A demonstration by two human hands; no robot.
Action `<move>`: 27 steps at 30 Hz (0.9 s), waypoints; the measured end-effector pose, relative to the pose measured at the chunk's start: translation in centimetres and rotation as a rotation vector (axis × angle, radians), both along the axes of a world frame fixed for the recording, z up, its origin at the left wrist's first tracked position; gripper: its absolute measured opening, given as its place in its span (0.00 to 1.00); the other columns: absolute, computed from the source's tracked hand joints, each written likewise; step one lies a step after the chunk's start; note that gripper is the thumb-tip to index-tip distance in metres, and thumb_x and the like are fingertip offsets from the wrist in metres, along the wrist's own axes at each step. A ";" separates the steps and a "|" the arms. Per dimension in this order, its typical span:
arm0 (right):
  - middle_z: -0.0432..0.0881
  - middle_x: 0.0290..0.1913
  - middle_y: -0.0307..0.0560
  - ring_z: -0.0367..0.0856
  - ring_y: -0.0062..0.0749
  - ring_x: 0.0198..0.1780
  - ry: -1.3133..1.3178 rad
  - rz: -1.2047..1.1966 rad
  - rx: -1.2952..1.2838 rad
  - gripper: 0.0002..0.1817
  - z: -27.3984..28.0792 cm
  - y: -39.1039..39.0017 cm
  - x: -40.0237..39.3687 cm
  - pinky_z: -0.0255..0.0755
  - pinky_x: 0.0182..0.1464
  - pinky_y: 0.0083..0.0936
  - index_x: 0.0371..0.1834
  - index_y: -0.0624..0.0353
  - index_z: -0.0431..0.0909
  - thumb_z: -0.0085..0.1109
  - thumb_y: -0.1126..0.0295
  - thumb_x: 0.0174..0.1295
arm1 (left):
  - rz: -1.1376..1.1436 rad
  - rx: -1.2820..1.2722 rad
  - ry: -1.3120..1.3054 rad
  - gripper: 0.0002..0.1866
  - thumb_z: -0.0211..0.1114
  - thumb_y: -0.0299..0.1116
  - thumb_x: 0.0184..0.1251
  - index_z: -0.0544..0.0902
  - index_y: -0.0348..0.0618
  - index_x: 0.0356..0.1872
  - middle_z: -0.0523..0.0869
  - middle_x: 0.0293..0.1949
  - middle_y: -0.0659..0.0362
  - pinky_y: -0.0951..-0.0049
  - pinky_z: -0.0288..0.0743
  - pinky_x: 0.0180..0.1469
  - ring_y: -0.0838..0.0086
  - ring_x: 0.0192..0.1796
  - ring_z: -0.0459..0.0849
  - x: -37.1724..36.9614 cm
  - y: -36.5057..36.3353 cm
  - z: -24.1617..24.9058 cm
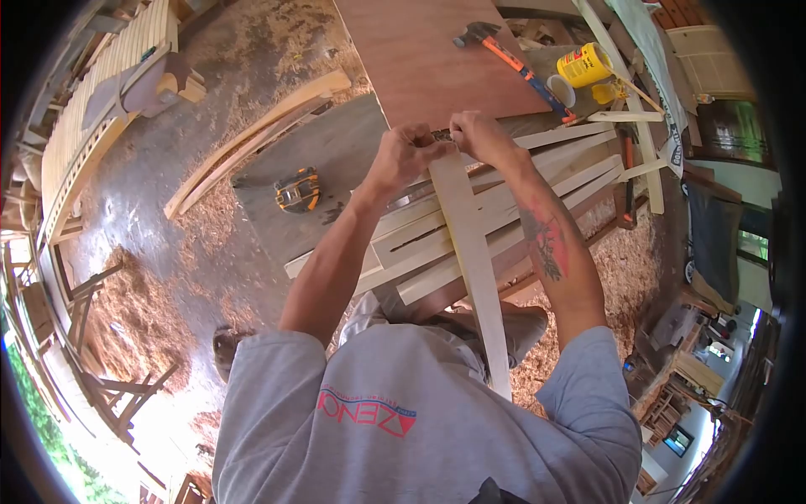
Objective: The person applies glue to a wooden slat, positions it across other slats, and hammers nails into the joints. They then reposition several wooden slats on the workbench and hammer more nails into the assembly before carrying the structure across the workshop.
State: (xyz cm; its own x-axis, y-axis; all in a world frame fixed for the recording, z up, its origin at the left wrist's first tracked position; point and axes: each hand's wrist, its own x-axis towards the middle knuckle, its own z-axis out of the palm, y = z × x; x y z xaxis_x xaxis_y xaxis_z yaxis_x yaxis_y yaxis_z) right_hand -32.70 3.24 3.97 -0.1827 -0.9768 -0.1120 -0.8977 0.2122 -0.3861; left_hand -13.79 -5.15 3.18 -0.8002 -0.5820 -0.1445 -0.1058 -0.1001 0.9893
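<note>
A long pale wooden slat [470, 244] runs from my hands back toward my body, lying across several other wooden slats [411, 223]. My left hand [410, 151] is closed at the slat's far end, thumb against it. Right beside it, my right hand [482, 139] is closed too, with fingers pinched together near the same end. Something small and dark shows between the hands, but the fingers cover most of it. Just beyond them is a reddish-brown plywood sheet [420, 59].
A claw hammer [512, 63] with an orange handle lies on the plywood beside a yellow tub [583, 65]. To the left is a yellow-and-black tape measure [298, 191]. Curved wooden pieces [260, 134] rest on the floor among wood shavings [134, 319].
</note>
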 end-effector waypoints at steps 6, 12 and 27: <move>0.81 0.31 0.62 0.81 0.60 0.36 -0.132 -0.125 0.008 0.03 1.8 0.8 0.4 0.74 0.39 0.45 0.34 0.65 0.76 0.56 0.77 0.58 | 0.007 -0.053 -0.019 0.16 0.77 0.39 0.57 0.83 0.37 0.24 0.82 0.21 0.63 0.77 0.70 0.30 0.83 0.27 0.75 0.1 -0.1 0.3; 0.81 0.34 0.56 0.83 0.46 0.38 -0.214 -0.116 -0.263 0.04 7.4 4.6 1.5 0.74 0.40 0.36 0.38 0.65 0.77 0.55 0.77 0.62 | -0.024 -0.110 -0.046 0.16 0.74 0.39 0.59 0.83 0.35 0.27 0.81 0.21 0.60 0.73 0.71 0.30 0.80 0.27 0.76 0.4 -0.1 1.4; 0.85 0.34 0.43 0.82 0.22 0.37 -0.700 -0.423 -0.423 0.07 4.5 7.1 9.9 0.77 0.41 0.21 0.44 0.66 0.81 0.59 0.73 0.71 | -0.031 -0.083 0.007 0.15 0.73 0.38 0.60 0.82 0.35 0.26 0.79 0.21 0.59 0.71 0.69 0.32 0.78 0.28 0.75 -0.1 -0.1 0.4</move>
